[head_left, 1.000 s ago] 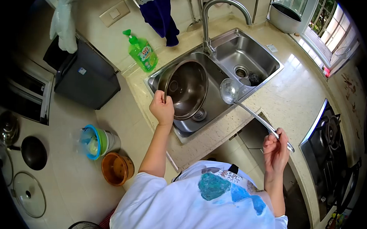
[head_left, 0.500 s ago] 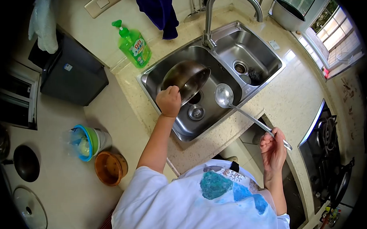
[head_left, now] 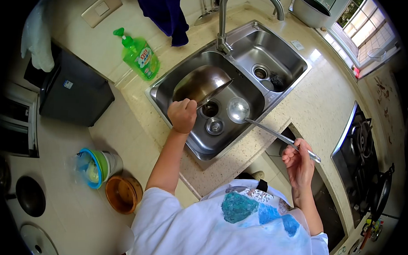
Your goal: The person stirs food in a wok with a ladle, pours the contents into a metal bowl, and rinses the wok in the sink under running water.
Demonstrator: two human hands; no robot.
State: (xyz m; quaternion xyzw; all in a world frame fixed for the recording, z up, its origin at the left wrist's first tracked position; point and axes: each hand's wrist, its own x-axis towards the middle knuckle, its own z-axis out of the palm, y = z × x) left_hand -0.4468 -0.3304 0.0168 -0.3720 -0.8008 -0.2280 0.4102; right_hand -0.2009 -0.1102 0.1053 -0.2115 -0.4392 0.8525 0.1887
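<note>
"Hands, quick?"

"Left hand (head_left: 183,115) clamped on the edge of the metal bowl (head_left: 201,84); rim or handle, can't tell. Right hand (head_left: 299,163) wrapped round the ladle (head_left: 238,110) near its handle's end. Hands well apart."

"Where are the things?"

"Bowl's tilted over the left basin (head_left: 203,148), outer side up, mouth facing away. Ladle's head is over the same basin, just beside the bowl; contact with the metal, can't tell."

"Risks?"

"One-sided hold on the bowl: if the grip is wet, it could twist and drop. Ladle's held far from its head, so a loose wrist could let it swing into the bowl. Strainer (head_left: 215,126) sits beside the drain hole (head_left: 211,108), not in it, so scraps could go down."

"Containers?"

"Bowl: inside hidden, can't call it. Left basin: strainer, plus the bowl and ladle above. Right basin (head_left: 278,49): dark scrubber (head_left: 276,79) near its drain. Blue-rimmed bucket (head_left: 98,183): clear plastic bag, something pale in it, unclear. Brown pot (head_left: 123,194) just beside that. Green pump bottle (head_left: 143,60) on the table (head_left: 320,86), fill level can't tell."
</note>
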